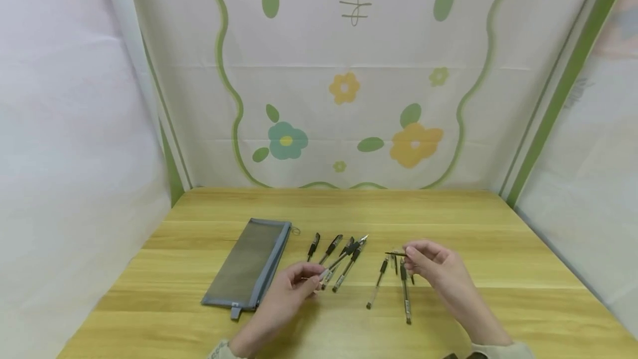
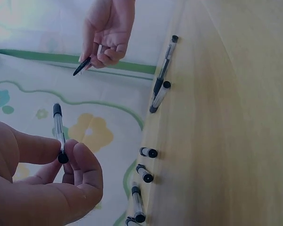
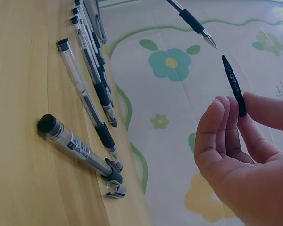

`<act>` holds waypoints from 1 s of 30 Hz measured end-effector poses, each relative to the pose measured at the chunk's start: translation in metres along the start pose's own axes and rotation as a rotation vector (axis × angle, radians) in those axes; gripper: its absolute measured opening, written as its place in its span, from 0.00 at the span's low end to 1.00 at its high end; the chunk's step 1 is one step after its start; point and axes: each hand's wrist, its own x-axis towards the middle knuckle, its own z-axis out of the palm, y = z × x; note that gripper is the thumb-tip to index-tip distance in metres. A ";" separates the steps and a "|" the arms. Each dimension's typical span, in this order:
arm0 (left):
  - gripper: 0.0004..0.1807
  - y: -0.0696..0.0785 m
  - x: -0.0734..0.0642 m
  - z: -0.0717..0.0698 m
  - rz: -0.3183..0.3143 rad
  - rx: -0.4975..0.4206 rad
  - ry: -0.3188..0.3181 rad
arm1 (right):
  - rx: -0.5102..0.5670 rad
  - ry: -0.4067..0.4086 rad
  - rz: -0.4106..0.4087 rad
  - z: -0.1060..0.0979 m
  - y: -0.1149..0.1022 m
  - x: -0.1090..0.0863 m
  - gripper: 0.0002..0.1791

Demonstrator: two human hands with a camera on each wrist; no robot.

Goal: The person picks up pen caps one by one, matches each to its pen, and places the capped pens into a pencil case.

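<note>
My left hand (image 1: 291, 295) pinches an uncapped pen (image 2: 58, 123) near its rear end, between thumb and fingers. The pen has a clear barrel and a black grip (image 3: 191, 21); its metal tip points up and to the right in the head view. Thumb and fingers of my right hand (image 1: 441, 270) pinch a pen cap (image 3: 233, 84) with a black clip bearing light lettering. In the right wrist view the pen's tip lies close to the cap, apparently apart. Below the right hand lie two uncapped pens (image 1: 380, 280) and loose caps (image 3: 116, 189), partly hidden in the head view.
Several pens with black clips (image 1: 330, 248) lie side by side past my left hand. A grey mesh zip pouch (image 1: 244, 262) lies flat at the left of the wooden table (image 1: 199, 337). Flower-printed cloth (image 1: 309, 71) hangs behind and at both sides.
</note>
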 end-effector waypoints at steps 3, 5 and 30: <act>0.12 -0.003 0.000 0.001 0.028 0.039 -0.015 | -0.077 0.001 -0.017 0.000 0.002 0.000 0.21; 0.12 -0.006 0.000 0.002 0.045 0.063 -0.029 | -0.117 0.001 -0.024 0.000 0.004 0.000 0.20; 0.11 -0.002 -0.005 0.009 0.077 0.140 -0.053 | -0.209 0.002 -0.061 0.005 0.006 0.001 0.16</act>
